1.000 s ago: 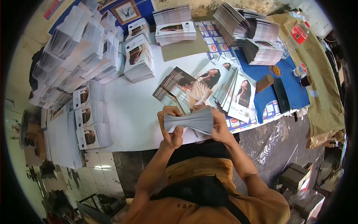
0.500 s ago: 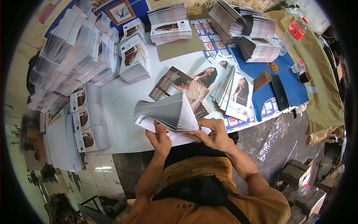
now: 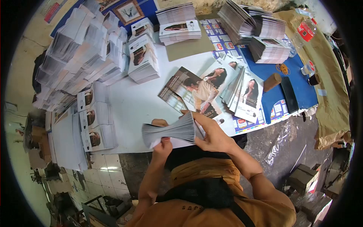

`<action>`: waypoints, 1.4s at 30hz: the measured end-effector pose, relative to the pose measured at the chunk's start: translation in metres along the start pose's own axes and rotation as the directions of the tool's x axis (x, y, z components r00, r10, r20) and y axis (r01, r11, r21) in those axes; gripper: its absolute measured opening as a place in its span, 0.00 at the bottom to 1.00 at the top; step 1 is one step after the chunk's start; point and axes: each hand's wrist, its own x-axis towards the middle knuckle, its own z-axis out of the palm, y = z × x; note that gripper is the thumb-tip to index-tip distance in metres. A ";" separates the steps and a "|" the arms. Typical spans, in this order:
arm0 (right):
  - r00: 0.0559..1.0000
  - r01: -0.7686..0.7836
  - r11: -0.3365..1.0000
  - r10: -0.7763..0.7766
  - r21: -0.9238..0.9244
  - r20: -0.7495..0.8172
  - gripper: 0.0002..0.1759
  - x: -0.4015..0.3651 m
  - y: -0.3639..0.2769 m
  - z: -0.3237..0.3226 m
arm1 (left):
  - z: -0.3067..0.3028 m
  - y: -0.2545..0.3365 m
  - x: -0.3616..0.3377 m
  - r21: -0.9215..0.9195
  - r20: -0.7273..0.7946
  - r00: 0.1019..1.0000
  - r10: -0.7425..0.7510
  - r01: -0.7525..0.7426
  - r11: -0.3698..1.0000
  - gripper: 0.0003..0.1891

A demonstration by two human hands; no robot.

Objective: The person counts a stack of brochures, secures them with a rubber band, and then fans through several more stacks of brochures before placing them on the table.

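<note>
A stack of leaflets [image 3: 170, 131] is held between my two hands above the table's near edge, its many sheet edges facing me and flaring at both ends. My left hand [image 3: 162, 145] grips the left part, thumb in front and fingers behind. Around the right end my right hand [image 3: 211, 134] is closed, with the thumb below and the fingers over the top. Just beyond the stack lie loose printed leaflets [image 3: 200, 90] showing a person in a light top. A fanned pile of leaflets [image 3: 247, 94] rests to their right.
Tall bundles of leaflets [image 3: 75, 53] rise at the left, with more stacks [image 3: 143, 62] at the back. On the right are a brown cylinder [image 3: 272, 82], a dark flat case [image 3: 289, 94], rubber bands [image 3: 283, 69] and a plastic bottle [image 3: 305, 32]. Brown paper [image 3: 327, 102] drapes the right side.
The stack was tilted up and fanned with its printed face partly showing; now it is lower and level, edges toward me. My right hand has shifted up around its right end.
</note>
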 end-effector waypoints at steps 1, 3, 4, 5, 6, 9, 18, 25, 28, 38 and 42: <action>1.000 -0.010 1.000 0.010 -0.028 -0.007 0.40 0.001 0.007 0.004 | -0.003 -0.007 -0.015 -0.004 0.029 0.992 -0.119 0.120 0.993 0.09; 1.000 -0.021 0.995 0.019 -0.097 -0.025 0.42 0.000 0.029 0.012 | 0.006 -0.025 -0.052 0.072 -0.033 0.978 -0.204 0.206 0.976 0.13; 1.000 -0.003 0.998 0.002 -0.065 -0.012 0.44 -0.003 0.035 0.012 | 0.012 -0.030 -0.066 0.064 -0.075 0.967 -0.243 0.248 0.967 0.15; 1.000 -0.006 0.997 0.004 -0.071 -0.017 0.45 -0.004 0.033 0.011 | 0.014 -0.027 -0.069 -0.006 -0.056 0.957 -0.285 0.286 0.958 0.17; 1.000 -0.017 0.997 0.016 -0.074 -0.020 0.46 -0.006 0.028 0.011 | 0.015 -0.023 -0.073 -0.075 -0.038 0.944 -0.328 0.324 0.943 0.19; 0.998 -0.058 0.998 0.058 -0.015 -0.004 0.50 -0.008 0.021 0.020 | 0.018 -0.031 -0.117 -0.325 0.160 0.796 -0.584 0.601 0.730 0.21; 0.998 -0.066 0.995 0.064 -0.069 -0.026 0.53 -0.014 0.029 0.034 | 0.021 -0.034 -0.103 -0.120 0.068 0.861 -0.504 0.509 0.852 0.15; 0.930 -0.064 0.996 0.039 -0.058 -0.365 0.29 -0.012 0.033 0.065 | 0.007 0.000 -0.025 -0.151 -0.139 0.900 -0.412 0.392 0.907 0.11; 0.943 -0.094 0.995 0.095 0.019 -0.319 0.32 -0.003 0.022 0.065 | -0.018 0.008 0.001 -0.079 -0.215 0.860 -0.463 0.457 0.886 0.12; 0.967 -0.013 1.000 0.008 -0.019 -0.253 0.29 -0.017 0.011 0.049 | -0.156 -0.110 0.029 0.005 -0.280 0.355 -0.892 0.930 0.368 0.27; 0.968 0.023 1.000 -0.022 0.000 -0.249 0.27 -0.020 0.000 0.046 | -0.168 -0.146 0.062 0.099 -0.325 0.312 -0.893 0.950 0.296 0.30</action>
